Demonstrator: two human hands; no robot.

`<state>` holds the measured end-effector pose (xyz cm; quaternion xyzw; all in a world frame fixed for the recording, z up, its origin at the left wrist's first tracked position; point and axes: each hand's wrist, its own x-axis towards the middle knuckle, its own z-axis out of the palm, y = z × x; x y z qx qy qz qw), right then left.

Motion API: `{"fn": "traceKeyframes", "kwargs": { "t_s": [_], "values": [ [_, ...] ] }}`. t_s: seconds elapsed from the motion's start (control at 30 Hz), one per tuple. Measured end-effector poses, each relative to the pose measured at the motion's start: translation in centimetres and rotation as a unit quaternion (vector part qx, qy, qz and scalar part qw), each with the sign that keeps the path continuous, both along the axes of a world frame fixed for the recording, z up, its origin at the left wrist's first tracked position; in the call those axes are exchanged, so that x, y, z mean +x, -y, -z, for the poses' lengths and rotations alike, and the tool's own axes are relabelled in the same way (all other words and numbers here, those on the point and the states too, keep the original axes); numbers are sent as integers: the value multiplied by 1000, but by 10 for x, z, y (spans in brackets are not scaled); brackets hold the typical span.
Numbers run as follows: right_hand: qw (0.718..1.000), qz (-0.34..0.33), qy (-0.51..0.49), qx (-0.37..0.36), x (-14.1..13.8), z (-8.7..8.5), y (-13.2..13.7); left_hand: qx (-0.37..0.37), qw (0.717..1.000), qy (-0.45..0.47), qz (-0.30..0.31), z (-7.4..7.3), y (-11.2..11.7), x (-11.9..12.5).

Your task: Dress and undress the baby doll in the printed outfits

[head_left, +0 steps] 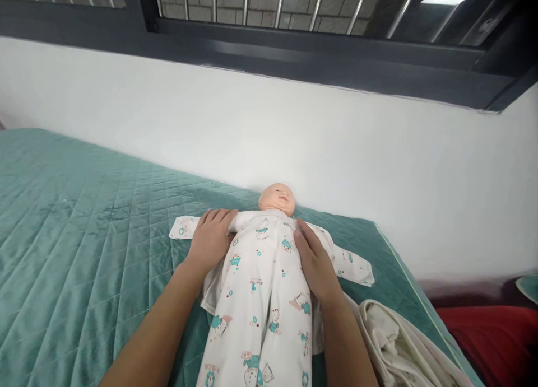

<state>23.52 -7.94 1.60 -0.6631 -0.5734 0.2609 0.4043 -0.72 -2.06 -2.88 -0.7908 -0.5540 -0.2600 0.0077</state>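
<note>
A baby doll (pixel 277 198) lies on its back on the green quilted bed (pixel 84 208), head toward the white wall. It wears a white romper (pixel 260 286) printed with small animals, sleeves spread to both sides. My left hand (pixel 210 236) lies flat on the romper's left side by the shoulder, fingers stretched out. Along the right side of the doll's chest rests my right hand (pixel 315 264), also flat, fingers together and extended. Neither hand grips anything.
A crumpled cream cloth (pixel 395 342) lies at the bed's right edge beside the doll's legs. Something red (pixel 491 336) sits beyond the bed at lower right. The white wall (pixel 378 168) and a dark-framed barred window (pixel 294 45) run behind.
</note>
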Motion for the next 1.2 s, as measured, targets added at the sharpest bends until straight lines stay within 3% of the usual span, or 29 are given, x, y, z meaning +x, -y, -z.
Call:
{"fn": "traceKeyframes", "kwargs": {
  "t_s": [0.1,0.23,0.43,0.57,0.73,0.9,1.2],
  "values": [
    [994,-6,106,27,11,14,-6,-2,1000,3,-19,1,-1,-3],
    [976,37,212,17,29,29,-11,-12,999,10,-32,3,-2,-10],
    [984,75,157,34,48,34,-14,-30,999,16,-39,6,0,-20],
    [974,132,172,64,49,36,-15,-34,999,28,-29,6,2,-19],
    [955,170,241,34,43,40,-17,-19,999,44,-19,3,4,-15],
    [950,194,245,24,43,42,-16,4,998,61,2,-1,4,-14],
    [945,188,263,-35,47,30,-10,20,996,84,1,-2,4,-12]
  ]
}}
